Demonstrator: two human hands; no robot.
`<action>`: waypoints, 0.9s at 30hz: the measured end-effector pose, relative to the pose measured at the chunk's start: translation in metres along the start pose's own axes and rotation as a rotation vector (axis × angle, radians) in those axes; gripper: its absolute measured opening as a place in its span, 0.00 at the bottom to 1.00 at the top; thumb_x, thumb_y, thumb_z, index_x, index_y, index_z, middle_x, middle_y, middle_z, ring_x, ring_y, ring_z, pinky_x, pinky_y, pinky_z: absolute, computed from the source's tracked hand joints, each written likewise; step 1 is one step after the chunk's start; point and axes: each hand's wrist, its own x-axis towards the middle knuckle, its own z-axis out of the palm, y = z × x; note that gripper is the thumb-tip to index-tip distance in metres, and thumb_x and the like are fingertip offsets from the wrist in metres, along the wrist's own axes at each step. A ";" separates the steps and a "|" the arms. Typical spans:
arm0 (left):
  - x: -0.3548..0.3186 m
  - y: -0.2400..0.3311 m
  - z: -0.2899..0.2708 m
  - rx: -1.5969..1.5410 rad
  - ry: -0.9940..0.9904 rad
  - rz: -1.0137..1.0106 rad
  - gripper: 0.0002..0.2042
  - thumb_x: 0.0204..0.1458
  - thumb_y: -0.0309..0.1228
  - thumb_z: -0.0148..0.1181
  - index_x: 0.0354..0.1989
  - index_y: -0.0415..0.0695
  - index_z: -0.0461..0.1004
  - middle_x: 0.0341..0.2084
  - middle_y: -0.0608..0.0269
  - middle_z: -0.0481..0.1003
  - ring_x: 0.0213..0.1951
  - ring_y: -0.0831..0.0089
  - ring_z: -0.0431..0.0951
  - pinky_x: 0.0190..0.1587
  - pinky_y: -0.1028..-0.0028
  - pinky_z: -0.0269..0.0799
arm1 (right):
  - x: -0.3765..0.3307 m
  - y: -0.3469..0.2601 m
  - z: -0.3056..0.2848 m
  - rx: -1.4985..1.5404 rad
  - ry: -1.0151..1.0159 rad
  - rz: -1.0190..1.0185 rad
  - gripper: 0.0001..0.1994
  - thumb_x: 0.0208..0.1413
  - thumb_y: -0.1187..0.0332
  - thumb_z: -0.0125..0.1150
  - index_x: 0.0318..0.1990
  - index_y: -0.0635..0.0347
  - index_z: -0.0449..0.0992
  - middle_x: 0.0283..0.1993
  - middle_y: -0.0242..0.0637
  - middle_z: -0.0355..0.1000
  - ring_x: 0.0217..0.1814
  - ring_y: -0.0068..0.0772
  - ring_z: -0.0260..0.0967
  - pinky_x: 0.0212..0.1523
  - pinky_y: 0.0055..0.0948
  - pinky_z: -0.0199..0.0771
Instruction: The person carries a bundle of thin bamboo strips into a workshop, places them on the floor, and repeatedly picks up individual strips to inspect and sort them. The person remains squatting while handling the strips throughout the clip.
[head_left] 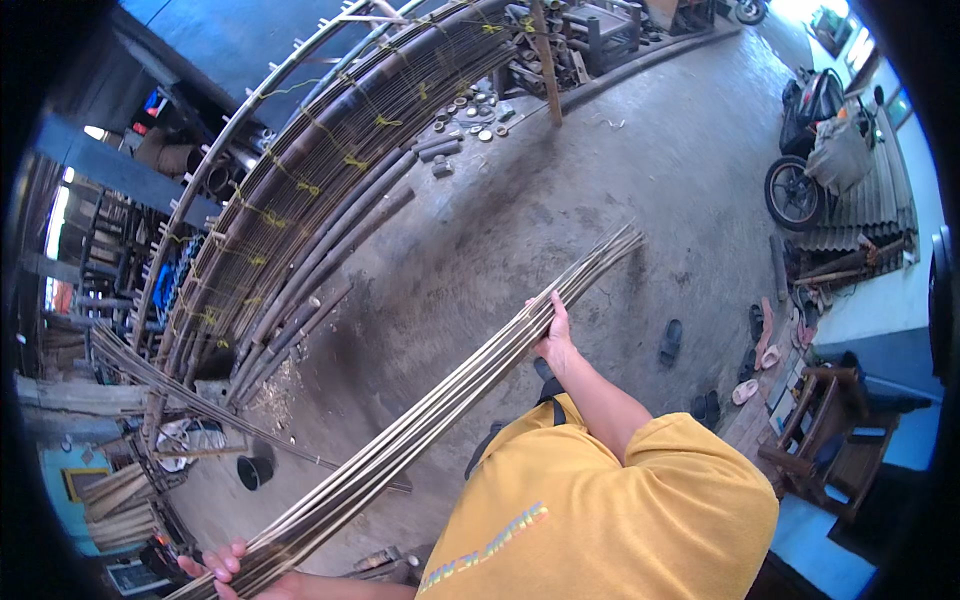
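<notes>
A long bundle of thin bamboo strips [420, 422], pale and dark brown, runs slantwise in front of my body from the lower left to the upper right. Near its far end my right hand [556, 328] is wrapped round it, the thumb on the near side. At the lower left, my left hand [270, 584] cradles the other part from below, its fingertips showing past the bundle's far side. The strips lie close together, and their loose tips fan slightly beyond my right hand. The lower-left end runs out of view.
A long rack [330, 130] of upright strips tied with yellow cord curves along the left. Bamboo poles [330, 245] and cut pieces [470, 115] lie beside it. A black bucket [255, 473] stands lower left. Sandals [671, 342], a wooden chair [830, 440] and a motorbike [800, 185] are at right.
</notes>
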 end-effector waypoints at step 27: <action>-0.216 -0.192 0.024 -0.099 0.808 -0.485 0.11 0.49 0.21 0.51 0.42 0.41 0.68 0.29 0.58 0.72 0.37 0.64 0.77 0.50 0.57 0.76 | -0.065 0.025 0.118 -1.730 -0.921 -0.064 0.38 0.60 0.59 0.65 0.73 0.56 0.53 0.69 0.49 0.60 0.68 0.40 0.63 0.65 0.38 0.66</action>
